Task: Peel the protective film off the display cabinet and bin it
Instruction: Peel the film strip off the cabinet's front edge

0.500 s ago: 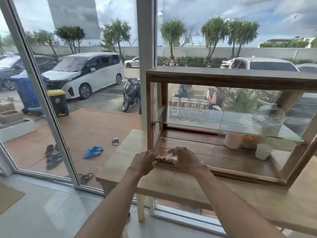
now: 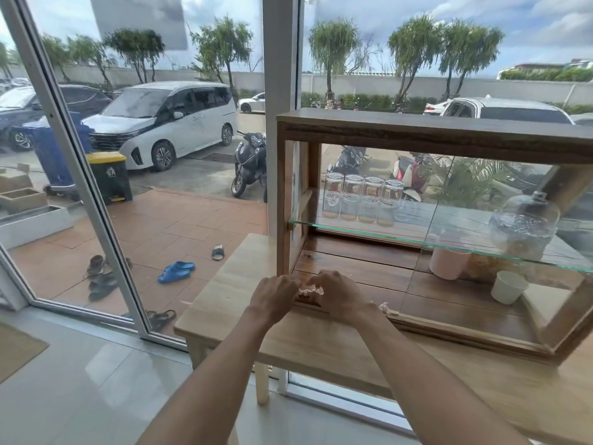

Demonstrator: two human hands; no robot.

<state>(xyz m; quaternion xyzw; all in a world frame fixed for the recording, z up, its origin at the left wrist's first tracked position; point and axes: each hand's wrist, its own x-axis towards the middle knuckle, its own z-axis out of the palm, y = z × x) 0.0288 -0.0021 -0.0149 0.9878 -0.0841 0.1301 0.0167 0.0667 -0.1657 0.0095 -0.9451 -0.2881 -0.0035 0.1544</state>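
Both hands, left (image 2: 275, 297) and right (image 2: 337, 295), pinch crumpled film (image 2: 310, 290) stretched sideways along the cabinet (image 2: 417, 136) base

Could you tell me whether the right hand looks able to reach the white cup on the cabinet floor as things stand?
Probably not directly: the right hand is outside the front glass, with the white cup behind it.

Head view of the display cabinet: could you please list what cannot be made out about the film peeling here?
- Protective film: only a crumpled white scrap shows between the left hand and right hand; the fingers hide its attachment.
- Display cabinet: its right end is cut off by the frame edge.
- Remaining film on the glass: transparent, so cannot be told.
- Indoor bin: none in view.
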